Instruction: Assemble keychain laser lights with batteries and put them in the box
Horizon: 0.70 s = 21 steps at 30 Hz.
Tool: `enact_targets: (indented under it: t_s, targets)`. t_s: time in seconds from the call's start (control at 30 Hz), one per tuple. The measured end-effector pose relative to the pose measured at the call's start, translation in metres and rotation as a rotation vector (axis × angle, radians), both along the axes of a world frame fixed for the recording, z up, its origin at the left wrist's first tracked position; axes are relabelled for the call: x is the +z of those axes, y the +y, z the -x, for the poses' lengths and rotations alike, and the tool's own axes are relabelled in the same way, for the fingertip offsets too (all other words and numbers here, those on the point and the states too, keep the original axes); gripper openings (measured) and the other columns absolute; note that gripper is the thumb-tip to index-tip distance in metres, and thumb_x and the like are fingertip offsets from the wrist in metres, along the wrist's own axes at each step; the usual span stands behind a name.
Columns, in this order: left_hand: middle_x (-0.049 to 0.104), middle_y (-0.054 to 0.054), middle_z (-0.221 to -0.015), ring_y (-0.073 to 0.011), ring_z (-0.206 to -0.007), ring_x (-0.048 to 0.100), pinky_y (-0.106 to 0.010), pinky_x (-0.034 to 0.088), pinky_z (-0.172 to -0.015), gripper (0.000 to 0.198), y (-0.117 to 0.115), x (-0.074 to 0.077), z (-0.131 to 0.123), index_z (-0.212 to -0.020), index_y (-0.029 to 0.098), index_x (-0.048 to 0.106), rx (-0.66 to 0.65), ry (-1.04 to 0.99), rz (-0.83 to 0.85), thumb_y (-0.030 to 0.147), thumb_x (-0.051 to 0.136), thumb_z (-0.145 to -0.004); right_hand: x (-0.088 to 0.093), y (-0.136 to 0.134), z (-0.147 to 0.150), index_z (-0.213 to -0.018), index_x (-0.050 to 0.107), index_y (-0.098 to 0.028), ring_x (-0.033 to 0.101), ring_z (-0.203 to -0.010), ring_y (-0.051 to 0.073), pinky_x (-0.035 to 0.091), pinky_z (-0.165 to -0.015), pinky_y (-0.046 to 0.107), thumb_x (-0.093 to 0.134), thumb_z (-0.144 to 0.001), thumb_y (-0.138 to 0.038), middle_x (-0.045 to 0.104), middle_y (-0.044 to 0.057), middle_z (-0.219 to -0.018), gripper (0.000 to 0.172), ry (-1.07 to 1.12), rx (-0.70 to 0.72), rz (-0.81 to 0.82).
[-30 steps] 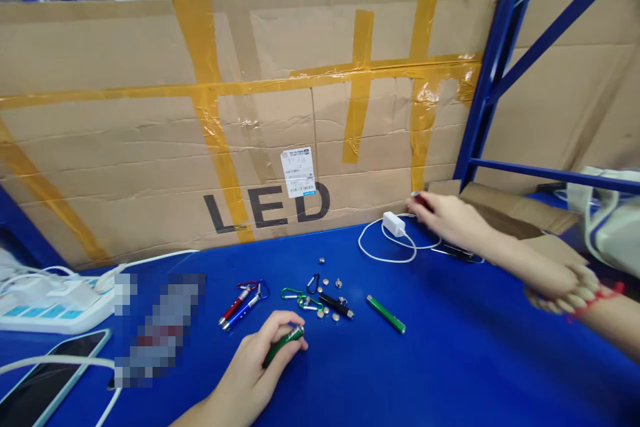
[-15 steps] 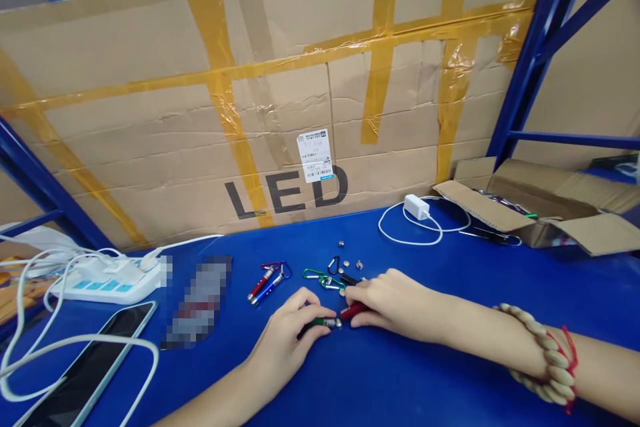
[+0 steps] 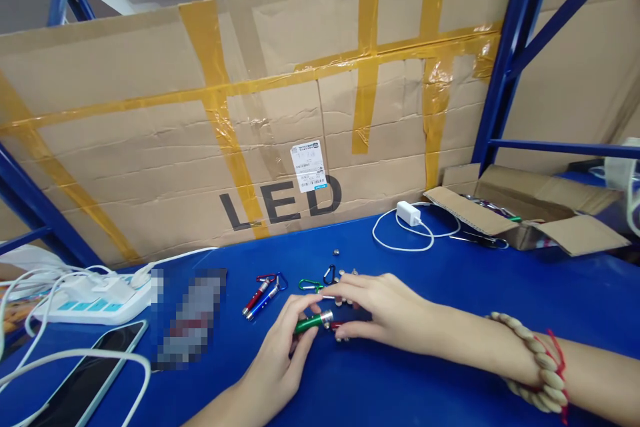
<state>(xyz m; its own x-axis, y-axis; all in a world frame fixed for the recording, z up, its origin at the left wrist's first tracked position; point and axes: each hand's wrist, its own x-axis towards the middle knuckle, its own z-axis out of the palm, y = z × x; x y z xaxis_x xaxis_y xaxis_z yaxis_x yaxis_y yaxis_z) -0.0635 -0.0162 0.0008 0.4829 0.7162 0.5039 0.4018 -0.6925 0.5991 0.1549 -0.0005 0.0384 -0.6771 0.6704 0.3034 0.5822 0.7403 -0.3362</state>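
Observation:
My left hand (image 3: 280, 347) is closed around a small green penlight (image 3: 307, 324), thumb below and fingers above, its silver end pointing right. Just right of that end, my right hand (image 3: 390, 310) is open, thumb and fingers spread. Beside its thumb, a red tube (image 3: 338, 325) lies mostly hidden. Behind the fingers are a green carabiner (image 3: 310, 285), a black carabiner (image 3: 329, 274) and several small metal parts, partly covered. A red penlight (image 3: 257, 298) and a blue penlight (image 3: 263, 302), each with its clip, lie side by side left of these.
A phone (image 3: 85, 380) and a white power strip (image 3: 95, 303) with tangled cables are at the left, near a blurred flat item (image 3: 193, 320). A white charger (image 3: 409, 213) with its cable is at the back. An open cardboard box (image 3: 525, 203) stands back right; a large cardboard sheet (image 3: 165, 167) rises behind.
The green penlight is now tilted up, showing more of its body. My right hand has loosened from the red tube and spread its fingers. The camera view has shifted slightly.

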Motion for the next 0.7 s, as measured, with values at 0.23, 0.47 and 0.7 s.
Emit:
enact_targets:
  t_s: [0.23,0.47,0.7]
  targets:
    - [0.051,-0.006,-0.109,-0.0172,-0.091,0.062,-0.025,0.053,-0.079,0.021,-0.002,-0.03,-0.004,-0.115,0.027,0.046,0.11,-0.251,0.001,0.035,0.037,-0.097,-0.009,-0.013,0.015,-0.097,0.071,-0.017,0.062,-0.066,0.012,0.05,-0.063,0.02,0.066,-0.08,-0.032,0.069,0.004,-0.08,0.023,0.471,0.073,0.178]
    - [0.046,-0.011,-0.11,-0.0075,-0.049,0.048,-0.019,0.042,-0.037,0.033,0.008,-0.043,-0.017,-0.117,0.027,0.038,0.074,-0.322,-0.007,0.044,0.047,-0.09,0.019,0.011,-0.042,-0.084,0.073,-0.021,0.064,-0.069,0.011,0.051,-0.066,0.019,0.07,-0.074,-0.024,0.07,-0.001,-0.079,0.011,0.323,-0.191,-0.043]
    - [0.053,-0.007,-0.1,-0.0047,-0.041,0.045,-0.015,0.039,-0.029,0.03,0.035,-0.056,-0.011,-0.108,0.024,0.041,0.168,-0.314,-0.006,0.039,0.054,-0.085,0.062,0.076,-0.22,-0.1,0.062,-0.012,0.064,-0.07,0.015,0.054,-0.065,0.028,0.051,-0.09,-0.025,0.067,0.006,-0.084,0.02,0.248,-0.994,-0.097]
